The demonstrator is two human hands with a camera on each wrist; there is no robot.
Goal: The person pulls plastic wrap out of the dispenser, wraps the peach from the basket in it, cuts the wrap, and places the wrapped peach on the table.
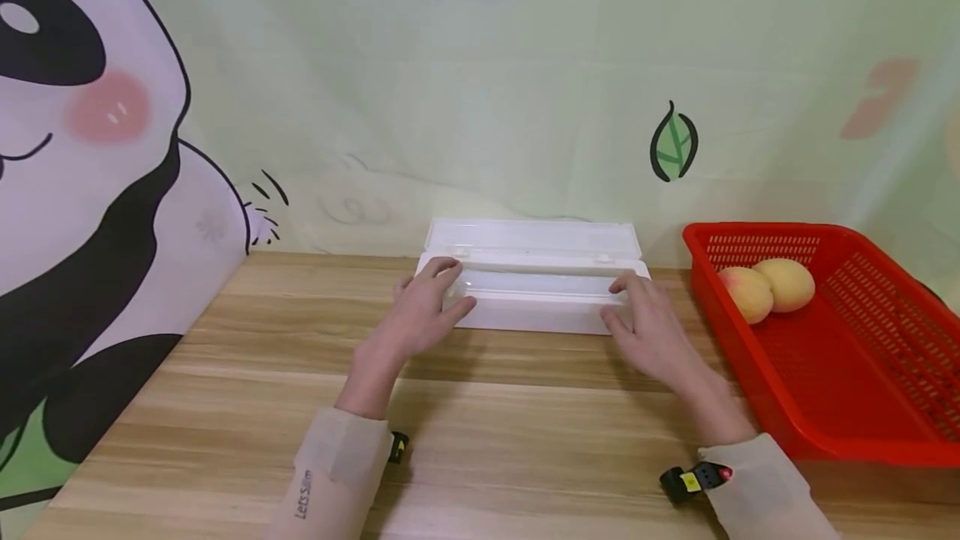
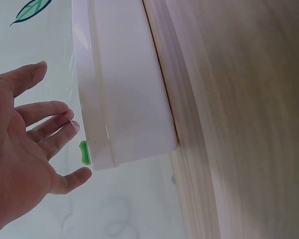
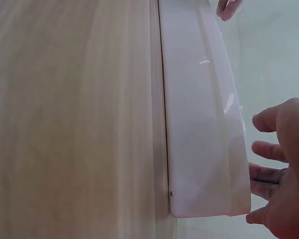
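Long white box, set on the tabletop; lid raised at its back; left hand and right hand stood one at each end of the box, both released, fingers parted, no grasp seen; clear film, seemingly, beside the left fingers, its edge too faint to trace; handling judged best if light, level and matched at both ends; green piece showed at the box's left end.

Surroundings: red basket, right of the box, likely crowding the right forearm; two peaches lay inside it.
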